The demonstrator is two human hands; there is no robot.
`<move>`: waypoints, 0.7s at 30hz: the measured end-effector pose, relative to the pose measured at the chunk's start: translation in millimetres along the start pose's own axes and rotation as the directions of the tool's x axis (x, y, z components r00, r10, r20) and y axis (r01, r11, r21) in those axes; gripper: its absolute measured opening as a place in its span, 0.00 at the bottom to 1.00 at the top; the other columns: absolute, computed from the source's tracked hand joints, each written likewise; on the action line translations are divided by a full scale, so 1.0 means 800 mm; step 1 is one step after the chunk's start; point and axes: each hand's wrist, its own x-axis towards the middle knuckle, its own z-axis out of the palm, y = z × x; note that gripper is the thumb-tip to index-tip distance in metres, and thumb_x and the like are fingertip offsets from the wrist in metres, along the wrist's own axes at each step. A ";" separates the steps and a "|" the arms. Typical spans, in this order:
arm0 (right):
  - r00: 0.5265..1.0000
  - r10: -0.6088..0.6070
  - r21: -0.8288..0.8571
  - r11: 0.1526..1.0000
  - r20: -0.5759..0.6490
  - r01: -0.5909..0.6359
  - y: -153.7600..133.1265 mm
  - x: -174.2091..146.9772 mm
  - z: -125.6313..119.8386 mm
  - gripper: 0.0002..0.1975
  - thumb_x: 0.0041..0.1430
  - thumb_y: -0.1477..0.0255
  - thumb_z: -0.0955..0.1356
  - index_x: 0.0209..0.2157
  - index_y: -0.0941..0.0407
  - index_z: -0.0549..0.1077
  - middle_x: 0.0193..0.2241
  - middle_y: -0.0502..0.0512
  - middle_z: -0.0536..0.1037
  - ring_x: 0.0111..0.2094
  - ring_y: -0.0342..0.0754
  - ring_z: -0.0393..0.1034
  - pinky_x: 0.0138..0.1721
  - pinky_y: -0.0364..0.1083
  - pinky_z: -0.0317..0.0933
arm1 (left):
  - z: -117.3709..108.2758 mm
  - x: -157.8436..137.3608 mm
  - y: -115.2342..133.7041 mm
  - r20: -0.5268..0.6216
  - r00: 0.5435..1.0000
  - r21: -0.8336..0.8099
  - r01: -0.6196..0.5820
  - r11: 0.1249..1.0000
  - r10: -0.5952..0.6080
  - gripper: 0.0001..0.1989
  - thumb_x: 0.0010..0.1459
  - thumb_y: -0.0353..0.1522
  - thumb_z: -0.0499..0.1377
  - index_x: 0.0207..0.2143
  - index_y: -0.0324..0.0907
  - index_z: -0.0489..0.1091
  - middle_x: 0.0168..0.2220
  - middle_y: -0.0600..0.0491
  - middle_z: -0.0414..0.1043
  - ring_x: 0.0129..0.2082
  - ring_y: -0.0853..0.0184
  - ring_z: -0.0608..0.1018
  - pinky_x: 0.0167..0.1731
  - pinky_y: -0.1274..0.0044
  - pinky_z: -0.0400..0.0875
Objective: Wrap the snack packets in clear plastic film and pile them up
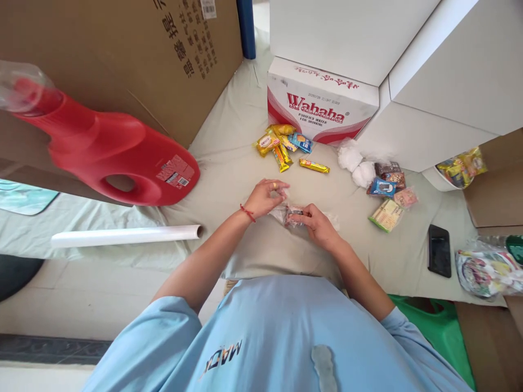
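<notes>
My left hand (267,197), with a ring and a red string bracelet, is closed at the fingertips on the edge of a clear plastic bag (279,213). My right hand (321,227) grips a small brownish snack packet (294,216) lying within that thin plastic, low over the cloth. The packet's print is too small to read. Beyond my hands lies a pile of yellow snack packets (268,141) with a blue packet (302,142). A single yellow bar (314,165) rests apart from them.
Crumpled plastic bags (363,174) and several snack packets (387,214) lie to the right, near a phone (439,250) and a white bowl of snacks (443,178). A Wahaba-style water carton (322,100) stands behind. Leftward are a red detergent bottle (122,147) and a white roll (126,236).
</notes>
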 end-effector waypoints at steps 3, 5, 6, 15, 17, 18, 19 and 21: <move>1.000 0.020 0.040 0.999 0.003 -0.020 -0.001 0.001 -0.001 0.21 0.68 0.77 0.60 0.51 0.47 0.79 0.36 0.56 0.69 0.37 0.49 0.68 0.39 0.50 0.68 | -0.008 -0.025 0.019 -0.074 0.986 0.161 -0.134 0.978 0.147 0.08 0.59 0.34 0.60 0.37 0.51 0.81 0.40 0.53 0.82 0.56 0.57 0.77 0.69 0.54 0.48; 0.999 0.034 0.068 0.997 0.007 -0.034 -0.002 0.001 0.000 0.20 0.67 0.77 0.61 0.51 0.47 0.78 0.39 0.57 0.72 0.41 0.50 0.70 0.43 0.51 0.70 | -0.016 -0.051 0.026 -0.054 0.970 0.243 -0.219 0.945 0.239 0.09 0.58 0.32 0.60 0.36 0.53 0.80 0.38 0.55 0.82 0.58 0.57 0.75 0.70 0.54 0.46; 0.999 0.040 0.076 0.996 0.006 -0.041 -0.002 0.001 0.000 0.19 0.67 0.78 0.61 0.50 0.47 0.77 0.39 0.57 0.72 0.42 0.51 0.70 0.44 0.52 0.70 | -0.018 -0.065 0.027 -0.020 0.963 0.267 -0.254 0.930 0.268 0.10 0.57 0.31 0.60 0.36 0.55 0.80 0.37 0.56 0.83 0.58 0.57 0.74 0.69 0.53 0.46; 1.000 0.007 0.104 0.994 0.016 -0.009 0.003 0.000 0.001 0.17 0.67 0.77 0.61 0.45 0.49 0.78 0.39 0.56 0.71 0.42 0.50 0.70 0.44 0.52 0.70 | 0.007 -0.130 -0.014 0.121 0.978 0.236 -0.193 0.952 0.169 0.09 0.56 0.30 0.54 0.31 0.48 0.75 0.35 0.51 0.80 0.43 0.57 0.79 0.54 0.59 0.63; 1.000 -0.004 0.113 0.994 0.010 0.003 0.001 -0.001 0.000 0.17 0.67 0.77 0.61 0.46 0.48 0.79 0.39 0.56 0.70 0.41 0.50 0.70 0.44 0.52 0.70 | 0.017 -0.124 -0.013 -0.037 0.998 0.231 -0.045 0.972 0.055 0.11 0.63 0.35 0.53 0.32 0.46 0.74 0.35 0.48 0.78 0.41 0.58 0.78 0.51 0.61 0.67; 1.000 -0.005 0.113 0.994 0.009 0.004 0.000 -0.001 -0.001 0.17 0.67 0.77 0.61 0.46 0.48 0.79 0.38 0.56 0.70 0.41 0.50 0.70 0.44 0.52 0.70 | 0.022 -0.118 -0.012 -0.136 0.991 0.245 0.033 0.969 0.001 0.10 0.63 0.39 0.55 0.35 0.45 0.74 0.37 0.47 0.77 0.43 0.57 0.77 0.51 0.61 0.68; 1.000 -0.002 0.108 0.994 0.008 0.001 -0.002 -0.001 -0.001 0.17 0.67 0.77 0.61 0.47 0.48 0.79 0.38 0.56 0.70 0.41 0.50 0.70 0.44 0.51 0.70 | 0.027 -0.113 -0.011 -0.220 0.975 0.262 0.098 0.960 -0.040 0.12 0.61 0.42 0.59 0.40 0.44 0.74 0.42 0.44 0.76 0.47 0.54 0.76 0.52 0.61 0.68; 1.000 0.011 0.091 0.996 -0.002 -0.011 -0.006 -0.001 -0.001 0.18 0.67 0.78 0.61 0.50 0.49 0.77 0.40 0.56 0.71 0.43 0.50 0.70 0.45 0.52 0.70 | 0.035 -0.102 -0.011 -0.269 0.960 0.301 0.157 0.941 -0.074 0.28 0.51 0.46 0.68 0.51 0.42 0.72 0.56 0.38 0.71 0.58 0.47 0.70 0.58 0.56 0.65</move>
